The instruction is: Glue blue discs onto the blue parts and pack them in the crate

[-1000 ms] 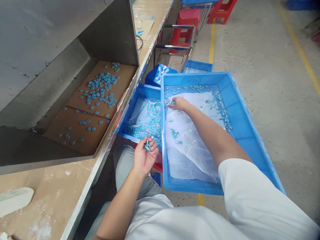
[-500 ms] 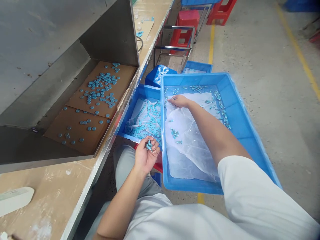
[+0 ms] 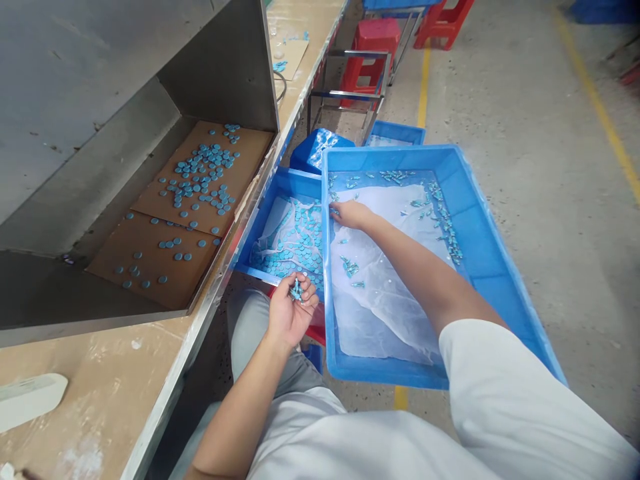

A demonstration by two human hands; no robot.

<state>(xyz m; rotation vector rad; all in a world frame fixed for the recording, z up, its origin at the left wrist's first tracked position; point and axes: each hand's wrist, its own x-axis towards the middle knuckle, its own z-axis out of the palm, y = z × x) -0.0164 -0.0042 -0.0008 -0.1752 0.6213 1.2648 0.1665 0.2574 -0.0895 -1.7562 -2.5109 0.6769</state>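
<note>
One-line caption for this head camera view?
Left hand cups small blue parts; right hand reaches onto the blue tray.

floor (image 3: 540, 133): grey concrete, yellow lines | red stools (image 3: 373, 47) behind | workbench (image 3: 100, 393) left, steel-edged

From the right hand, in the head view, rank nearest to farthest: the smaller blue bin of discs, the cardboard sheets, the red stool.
1. smaller blue bin, just left of the right hand.
2. cardboard sheets, farther left, inside the metal housing.
3. red stool, far ahead on the floor.
</note>
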